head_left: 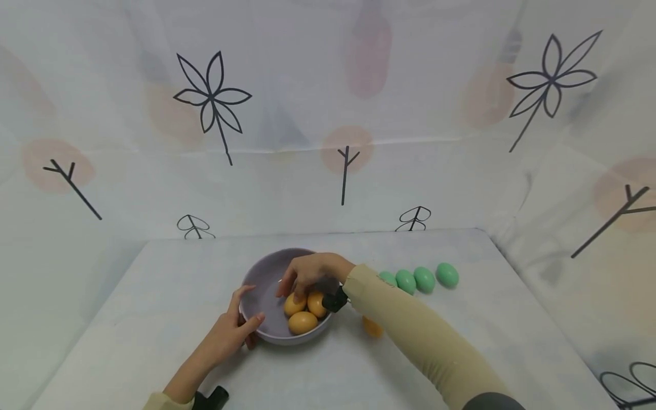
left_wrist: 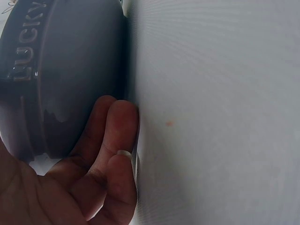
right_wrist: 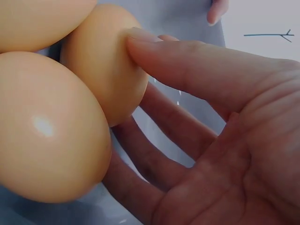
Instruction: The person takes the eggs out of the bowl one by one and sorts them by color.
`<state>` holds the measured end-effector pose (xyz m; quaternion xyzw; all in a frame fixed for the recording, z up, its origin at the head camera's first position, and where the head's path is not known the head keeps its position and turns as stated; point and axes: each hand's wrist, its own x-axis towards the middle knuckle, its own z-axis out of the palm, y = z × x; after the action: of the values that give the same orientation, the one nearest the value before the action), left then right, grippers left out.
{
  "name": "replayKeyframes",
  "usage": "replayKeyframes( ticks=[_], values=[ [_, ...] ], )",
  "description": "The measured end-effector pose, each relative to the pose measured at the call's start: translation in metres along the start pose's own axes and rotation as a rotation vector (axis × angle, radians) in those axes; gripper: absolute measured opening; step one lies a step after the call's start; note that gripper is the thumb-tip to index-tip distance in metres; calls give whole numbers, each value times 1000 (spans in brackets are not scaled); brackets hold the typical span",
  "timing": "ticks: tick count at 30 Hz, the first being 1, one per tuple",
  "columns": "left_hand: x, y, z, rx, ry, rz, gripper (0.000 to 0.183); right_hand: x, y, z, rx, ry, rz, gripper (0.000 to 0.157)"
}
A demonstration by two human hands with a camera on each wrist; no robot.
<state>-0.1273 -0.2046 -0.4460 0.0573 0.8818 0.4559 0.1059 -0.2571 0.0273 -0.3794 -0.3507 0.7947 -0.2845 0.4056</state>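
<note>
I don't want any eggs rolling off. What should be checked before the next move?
1. Lavender bowl steadied: ok; left hand grips it.
2. Orange-brown egg held: ok; right hand pinches it.
3. Firmness of that pinch: cannot tell.
4. Orange-brown eggs all in the bowl: not ok; another egg lies outside, partly hidden by the right sleeve.
5. Green eggs on the table: ok; four show.

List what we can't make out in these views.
Head: part of the leftmost green egg, behind the right sleeve.
Head: top of the yellow egg below the sleeve, covered by that sleeve.
Left wrist: any lettering past "LUCKY" on the bowl, cut off by the top edge.
Right wrist: some fingertips of the right hand, behind eggs.
Right wrist: rest of the upper-left egg, cut off by top and left edges.
</note>
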Motion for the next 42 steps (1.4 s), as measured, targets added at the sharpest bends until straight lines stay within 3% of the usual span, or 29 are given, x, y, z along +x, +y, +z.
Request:
replayKeyframes(
  ticks=[7,18,32,42],
  values=[
    [0,-2,1,3,14,5,69,-1,3,1,-36,8,52,39],
    [1,0,0,-7,-1,-10,69,-4,8,0,-88,52,32,34],
    [-1,1,0,6,-3,-2,68,-16,8,-2,17,113,-67,36],
    [-2,2,-1,-9,7,9,68,-36,13,-5,144,144,-146,38]
  ],
)
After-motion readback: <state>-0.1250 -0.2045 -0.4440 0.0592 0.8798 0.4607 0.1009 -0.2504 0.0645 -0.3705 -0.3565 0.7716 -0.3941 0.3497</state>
